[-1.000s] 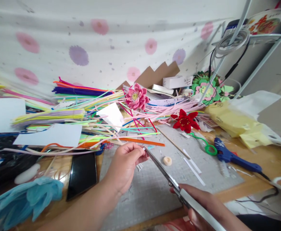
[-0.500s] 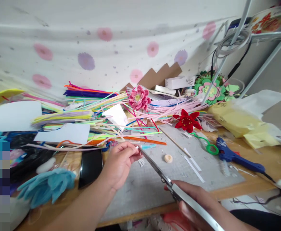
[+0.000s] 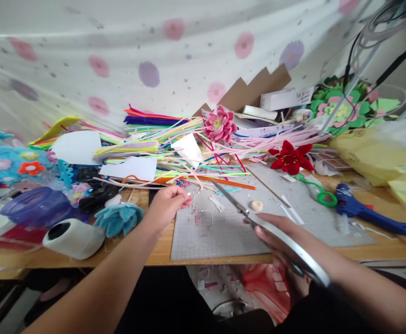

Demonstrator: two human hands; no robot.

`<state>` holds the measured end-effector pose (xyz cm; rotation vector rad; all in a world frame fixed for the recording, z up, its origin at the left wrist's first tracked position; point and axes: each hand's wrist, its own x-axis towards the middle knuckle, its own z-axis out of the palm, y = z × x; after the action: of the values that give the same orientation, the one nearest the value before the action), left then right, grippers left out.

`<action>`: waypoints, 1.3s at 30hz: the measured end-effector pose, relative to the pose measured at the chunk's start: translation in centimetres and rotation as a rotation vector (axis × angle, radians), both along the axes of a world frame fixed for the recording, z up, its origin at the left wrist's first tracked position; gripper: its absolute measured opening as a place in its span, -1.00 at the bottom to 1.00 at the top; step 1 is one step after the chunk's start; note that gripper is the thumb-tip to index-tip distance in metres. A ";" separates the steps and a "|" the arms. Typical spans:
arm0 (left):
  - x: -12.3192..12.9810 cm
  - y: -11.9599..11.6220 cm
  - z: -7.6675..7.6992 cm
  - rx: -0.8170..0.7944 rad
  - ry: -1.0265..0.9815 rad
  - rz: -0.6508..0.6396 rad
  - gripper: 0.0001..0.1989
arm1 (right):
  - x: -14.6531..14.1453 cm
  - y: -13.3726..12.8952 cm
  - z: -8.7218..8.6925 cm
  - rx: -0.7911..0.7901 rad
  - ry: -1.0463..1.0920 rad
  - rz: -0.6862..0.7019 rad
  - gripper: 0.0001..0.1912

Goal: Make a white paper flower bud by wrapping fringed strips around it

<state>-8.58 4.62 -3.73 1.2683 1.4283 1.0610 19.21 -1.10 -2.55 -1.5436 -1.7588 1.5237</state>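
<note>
My left hand (image 3: 170,206) is pinched over the left edge of the grey cutting mat (image 3: 196,243), holding a small white piece whose shape is mostly hidden by the fingers. Scissors (image 3: 244,211) are gripped in my right hand (image 3: 275,232), their blades pointing up and left, away from my left hand. Between the hands lie several thin white strips (image 3: 217,203) and a bent white piece (image 3: 207,215). A small round wooden disc (image 3: 257,205) sits just beyond the scissors.
Bundles of colourful pipe cleaners (image 3: 130,148) line the back. A red flower (image 3: 291,157), a blue glue gun (image 3: 370,213) and green scissors handles (image 3: 326,198) are at the right. At the left are a blue felt flower (image 3: 119,219) and a white thread cone (image 3: 74,237).
The view has shifted down and left, showing more of the table's left side and front edge. The scissor blades have come apart from my left hand, which has moved left.
</note>
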 end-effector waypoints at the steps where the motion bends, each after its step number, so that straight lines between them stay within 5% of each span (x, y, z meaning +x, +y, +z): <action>1: 0.2 -0.1 -0.1 -0.002 0.052 -0.061 -0.82 | 0.9 0.5 0.1 0.128 -0.094 -0.012 -0.38; 5: 1.5 -0.2 -1.2 0.031 0.267 -0.276 -0.85 | 5.5 2.8 -0.1 0.546 -0.663 -0.134 -0.50; 8: 2.6 0.0 -1.8 0.107 0.442 -0.327 -0.88 | 8.6 4.2 -0.9 0.484 -0.880 -0.195 -0.55; 15: 2.4 -0.3 -2.8 0.282 0.804 -0.331 -0.78 | 11.7 4.9 -2.5 0.390 -1.003 -0.225 -0.56; 21: 0.9 1.3 -2.0 0.345 0.981 -0.355 -0.81 | 12.0 5.3 -3.3 0.376 -1.036 -0.247 -0.53; 27: 0.6 2.4 0.2 0.377 1.046 -0.217 -0.76 | 11.0 5.6 -3.6 0.424 -1.088 -0.244 -0.51; 32: 1.3 1.6 -0.5 0.346 0.995 -0.422 -0.79 | 10.2 5.5 -3.8 0.500 -1.116 -0.192 -0.59; 39: 0.0 2.2 -0.7 0.348 0.998 -0.354 -0.82 | 6.5 4.4 -1.1 0.760 -1.051 -0.162 -0.66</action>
<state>-8.55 6.83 -4.44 2.4049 1.6308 0.4135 25.76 3.30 -3.64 -2.0494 -2.1885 -0.2160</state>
